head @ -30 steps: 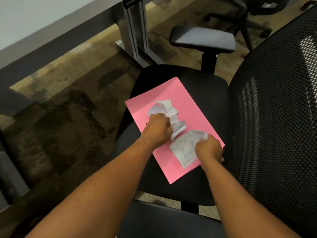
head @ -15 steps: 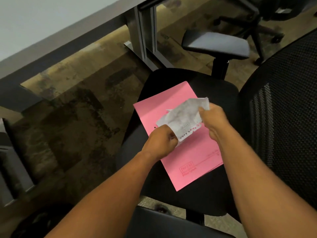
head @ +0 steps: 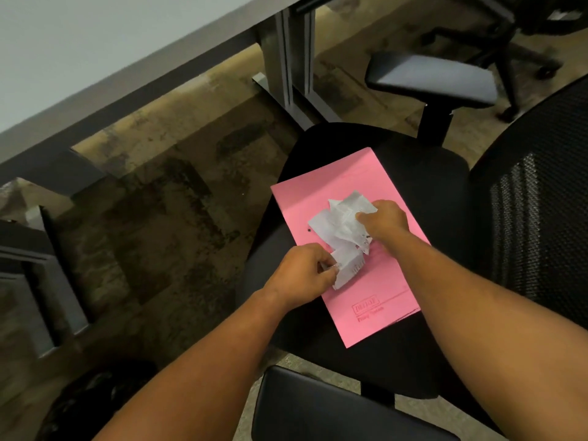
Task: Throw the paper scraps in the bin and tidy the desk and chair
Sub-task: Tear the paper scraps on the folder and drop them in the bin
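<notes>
Nearest the camera, a black padded armrest (head: 334,409) sits at the bottom edge, with both bare forearms reaching over it toward the chair seat (head: 429,173). To the lower left, a dark rounded shape lies on the floor in shadow; what it is cannot be told. On the black seat rests a pink folder (head: 381,291), tilted with its printed corner toward the viewer. The left hand (head: 300,273) is curled closed, its fingers pinching the near end of the crumpled white paper scraps (head: 342,230) above the folder. The right hand (head: 383,219), a little farther and to the right, is likewise closed, gripping the far part of the same bunch of scraps between thumb and fingers. The mesh chair back (head: 541,202) rises on the right. Beyond the seat stands the second armrest (head: 429,78), and left of it a grey desk leg (head: 283,55) meets the mottled carpet (head: 159,186). The pale desk top (head: 95,36) crosses the far left, and another chair's base (head: 515,58) shows far right.
</notes>
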A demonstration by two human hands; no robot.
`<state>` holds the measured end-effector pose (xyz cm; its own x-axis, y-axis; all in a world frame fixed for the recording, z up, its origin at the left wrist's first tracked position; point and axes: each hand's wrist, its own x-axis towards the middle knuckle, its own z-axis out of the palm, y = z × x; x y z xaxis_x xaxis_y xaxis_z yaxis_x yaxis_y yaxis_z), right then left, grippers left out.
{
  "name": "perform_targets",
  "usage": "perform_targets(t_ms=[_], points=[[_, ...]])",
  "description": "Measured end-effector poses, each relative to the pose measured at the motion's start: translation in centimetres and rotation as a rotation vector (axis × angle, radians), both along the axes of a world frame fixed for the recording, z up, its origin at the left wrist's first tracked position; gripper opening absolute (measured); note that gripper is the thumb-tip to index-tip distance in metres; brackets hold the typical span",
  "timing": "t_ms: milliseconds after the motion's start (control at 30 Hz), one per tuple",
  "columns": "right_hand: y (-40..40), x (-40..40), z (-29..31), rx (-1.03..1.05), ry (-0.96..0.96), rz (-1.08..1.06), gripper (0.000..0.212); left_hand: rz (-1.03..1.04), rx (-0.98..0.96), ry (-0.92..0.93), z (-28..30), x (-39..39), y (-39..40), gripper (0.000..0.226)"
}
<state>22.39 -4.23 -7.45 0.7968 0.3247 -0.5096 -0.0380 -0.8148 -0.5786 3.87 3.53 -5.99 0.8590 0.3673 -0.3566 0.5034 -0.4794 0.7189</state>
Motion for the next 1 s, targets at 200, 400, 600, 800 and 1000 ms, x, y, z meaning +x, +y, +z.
perform_targets(t_ms=[200,400,600,800,1000], points=[[-2.0,-0.1,2.1,0.22,0.062,-0.244,0.009,0.091,0.027,-0.026,1.0,-2.3,0.7,0.014],[-0.4,-1.9,4.8,0.295,0.05,-0.25,0.009,0.279,0.053,-0.069,2.2,-4.6,2.1,0.012],[4.5,-9.0,5.4,0.344,0.025,-0.14,0.017,0.552,0.044,-0.071,2.4,-10.8,4.0,0.008],[9.9,-19.7,3.5,0.258,0.021,0.08,0.012,0.792,0.045,-0.07,1.1,-22.7,7.1,0.016],[14.6,-31.0,0.2,0.124,0.034,0.244,0.011,0.975,0.054,-0.036,-0.9,-36.3,9.1,0.022]])
